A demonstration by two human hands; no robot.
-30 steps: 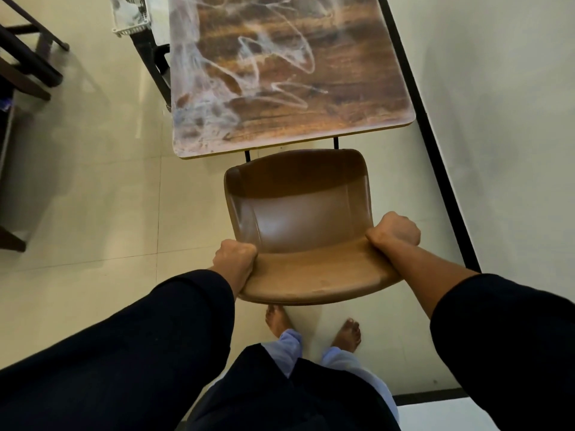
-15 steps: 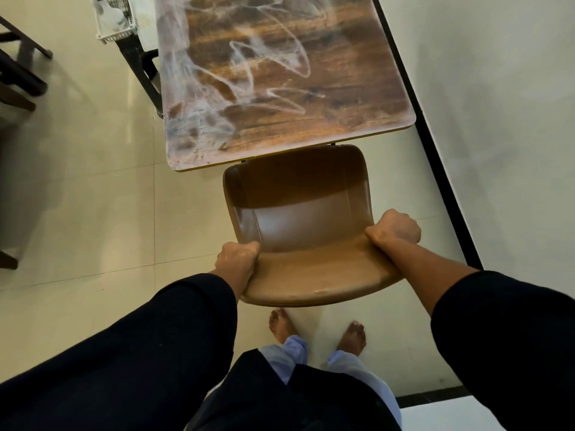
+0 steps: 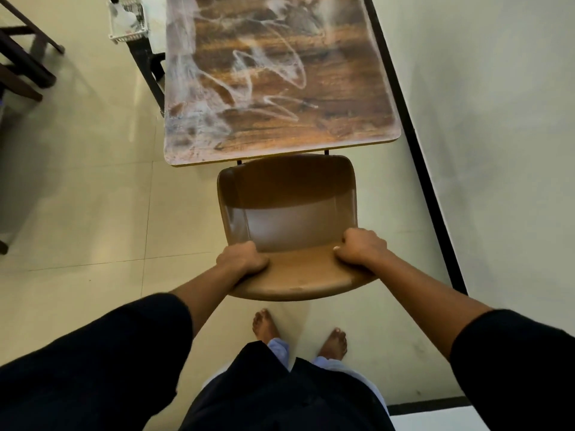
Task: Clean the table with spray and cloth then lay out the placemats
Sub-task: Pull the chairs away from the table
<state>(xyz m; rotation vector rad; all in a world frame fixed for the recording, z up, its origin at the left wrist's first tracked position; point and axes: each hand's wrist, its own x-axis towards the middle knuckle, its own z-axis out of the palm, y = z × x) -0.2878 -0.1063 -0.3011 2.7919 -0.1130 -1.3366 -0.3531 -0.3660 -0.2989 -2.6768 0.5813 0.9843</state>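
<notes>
A wooden table (image 3: pixel 357 101) stands ahead of me, its dark top smeared with white streaks and squiggles. A brown plastic chair (image 3: pixel 289 194) stands at the table's near edge, its seat front just under the tabletop. My left hand (image 3: pixel 241 259) grips the left side of the chair's backrest. My right hand (image 3: pixel 361 247) grips the right side of the backrest. No spray bottle, cloth or placemats are plainly visible.
A white wire basket (image 3: pixel 129 21) sits on a dark stand left of the table. Dark wooden furniture (image 3: pixel 21 66) stands at the far left. A wall with a black skirting strip (image 3: pixel 417 144) runs along the right. My bare feet (image 3: pixel 264 325) stand on the tiled floor.
The chair has slid forward toward the table; its seat front now reaches under the tabletop edge. Both hands keep their grip and my arms have stretched out.
</notes>
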